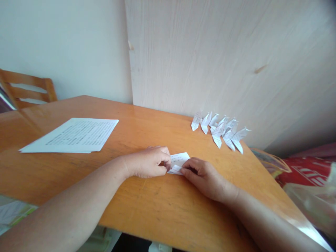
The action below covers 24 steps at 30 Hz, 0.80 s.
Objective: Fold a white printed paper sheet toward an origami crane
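A small piece of printed paper point(179, 159) lies on the wooden table in front of me, with a fold along its near edge. My left hand point(152, 161) pinches its left side, fingers curled and closed. At the right edge, my right hand point(206, 176) grips the same paper between thumb and fingers. Parts of the sheet are hidden under my fingertips. Several folded paper birds point(217, 129) made of similar printed paper stand in a cluster toward the back right of the table.
A stack of printed sheets point(75, 136) rests on the table point(147, 213) at the left. Behind the table rises a pale wooden panel point(210, 56) beside a wall. A wooden chair point(28, 87) stands far left. Red and clear plastic bags point(304, 171) sit off the table's right edge.
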### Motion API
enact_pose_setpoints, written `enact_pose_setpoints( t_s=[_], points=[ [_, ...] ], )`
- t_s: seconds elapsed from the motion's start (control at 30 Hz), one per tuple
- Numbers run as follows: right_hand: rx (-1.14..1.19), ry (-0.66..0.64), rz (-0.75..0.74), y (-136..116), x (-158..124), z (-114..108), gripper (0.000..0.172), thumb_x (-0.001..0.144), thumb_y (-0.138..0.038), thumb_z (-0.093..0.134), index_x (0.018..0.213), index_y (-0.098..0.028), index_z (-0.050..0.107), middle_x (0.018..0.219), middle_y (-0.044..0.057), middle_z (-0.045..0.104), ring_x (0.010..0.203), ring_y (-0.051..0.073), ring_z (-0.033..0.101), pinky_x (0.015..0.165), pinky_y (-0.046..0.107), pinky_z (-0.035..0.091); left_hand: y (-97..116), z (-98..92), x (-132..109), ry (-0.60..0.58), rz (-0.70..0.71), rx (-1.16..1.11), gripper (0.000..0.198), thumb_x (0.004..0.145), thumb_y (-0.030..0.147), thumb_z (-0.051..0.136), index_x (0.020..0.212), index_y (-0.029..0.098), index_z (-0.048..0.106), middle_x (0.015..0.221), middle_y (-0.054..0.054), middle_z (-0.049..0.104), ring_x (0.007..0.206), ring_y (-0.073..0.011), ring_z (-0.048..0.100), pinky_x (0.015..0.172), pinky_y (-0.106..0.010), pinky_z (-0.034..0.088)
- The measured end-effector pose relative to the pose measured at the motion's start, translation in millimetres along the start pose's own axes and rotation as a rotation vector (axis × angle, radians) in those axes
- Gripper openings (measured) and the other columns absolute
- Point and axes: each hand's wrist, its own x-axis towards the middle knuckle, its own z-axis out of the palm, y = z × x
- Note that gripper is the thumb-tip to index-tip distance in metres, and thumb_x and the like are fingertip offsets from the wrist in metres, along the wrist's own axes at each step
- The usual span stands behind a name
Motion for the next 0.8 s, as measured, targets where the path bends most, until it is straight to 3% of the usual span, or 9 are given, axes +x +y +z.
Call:
enact_pose_setpoints(
  t_s=[0.23,0.37,0.43,0.53,0.67,0.8],
  points=[
    [0.051,0.040,0.123,3,5,4,0.011,0.090,-0.028,0.056,0.084,-0.020,0.057,0.075,-0.002,0.061,0.067,0.013,0.052,0.060,0.024,0.038,1,1.7,1,0.015,-0.018,-0.011,0.018,0.084,0.018,0.051,0.080,0.021,0.068,0.095,-0.002,0.059,0.086,-0.0160,0.056,0.077,-0.027,0.042],
    [0.056,0.033,0.151,4,7,5,0.010,0.089,-0.029,0.056,0.085,-0.020,0.057,0.074,-0.002,0.061,0.066,0.013,0.052,0.059,0.024,0.037,5,3.9,3,0.044,-0.062,-0.018,0.027,0.092,0.035,0.049,0.080,0.021,0.068,0.095,-0.003,0.059,0.084,-0.0163,0.055,0.074,-0.027,0.042],
    [0.053,0.043,0.164,5,8,6,0.010,0.088,-0.029,0.057,0.085,-0.020,0.057,0.075,-0.002,0.061,0.067,0.013,0.053,0.059,0.025,0.037,7,6.7,5,0.067,-0.100,-0.001,0.035,0.092,0.046,0.051,0.074,0.020,0.066,0.091,-0.003,0.058,0.080,-0.0159,0.054,0.070,-0.027,0.040],
    [0.081,0.044,0.177,6,9,5,0.011,0.088,-0.031,0.058,0.087,-0.020,0.057,0.076,-0.001,0.061,0.068,0.014,0.053,0.059,0.025,0.038,7,11.4,8,0.100,-0.132,0.038,0.037,0.089,0.049,0.056,0.068,0.019,0.063,0.086,-0.002,0.056,0.075,-0.0150,0.052,0.065,-0.027,0.038],
    [0.215,0.040,0.215,10,9,-7,0.012,0.088,-0.031,0.054,0.086,-0.020,0.056,0.074,-0.002,0.057,0.066,0.013,0.050,0.058,0.025,0.037,4,15.0,9,0.119,-0.116,0.036,0.035,0.089,0.046,0.057,0.067,0.019,0.060,0.084,-0.001,0.055,0.072,-0.0139,0.050,0.063,-0.027,0.035],
    [0.418,0.042,0.367,17,6,-26,0.010,0.086,-0.028,0.052,0.081,-0.020,0.056,0.067,-0.003,0.053,0.060,0.012,0.048,0.056,0.025,0.037,2,16.1,9,0.126,-0.102,0.030,0.038,0.091,0.046,0.056,0.064,0.018,0.056,0.083,0.000,0.053,0.070,-0.0129,0.049,0.061,-0.026,0.033]
  ],
)
